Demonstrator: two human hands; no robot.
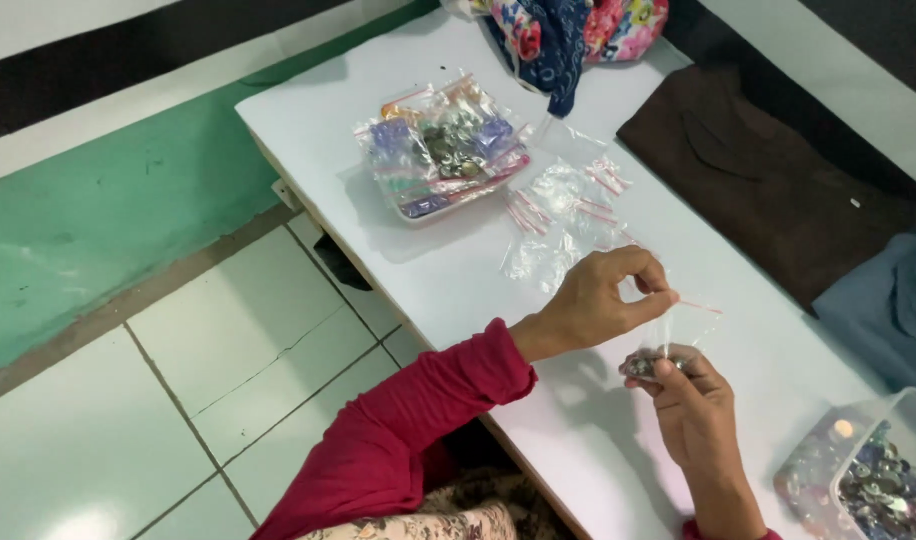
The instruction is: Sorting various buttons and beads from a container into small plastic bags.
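White and green floor tiles run beside a white worktop (458,270) where a person in a red sleeve sits. The left hand (603,300) pinches the red-striped top edge of a small clear zip bag (678,325), thumb and fingers closed on it. The right hand (693,400), just below, grips the bag's bottom, where a small cluster of shiny buttons (640,366) shows; whether the seal is pressed closed I cannot tell. Judging from this, one bag is filled and near sealing. Beyond the bag, a loose pile of empty zip bags (563,215) lies waiting, and farther off a tray of filled bags (443,150) looks like finished work. Right of the bag, at the worktop's corner, a clear tub of loose buttons (873,475) remains well stocked, so plenty seems left. Brown fabric (768,170) and a floral cloth (568,30) lie beyond, clear of the hands.
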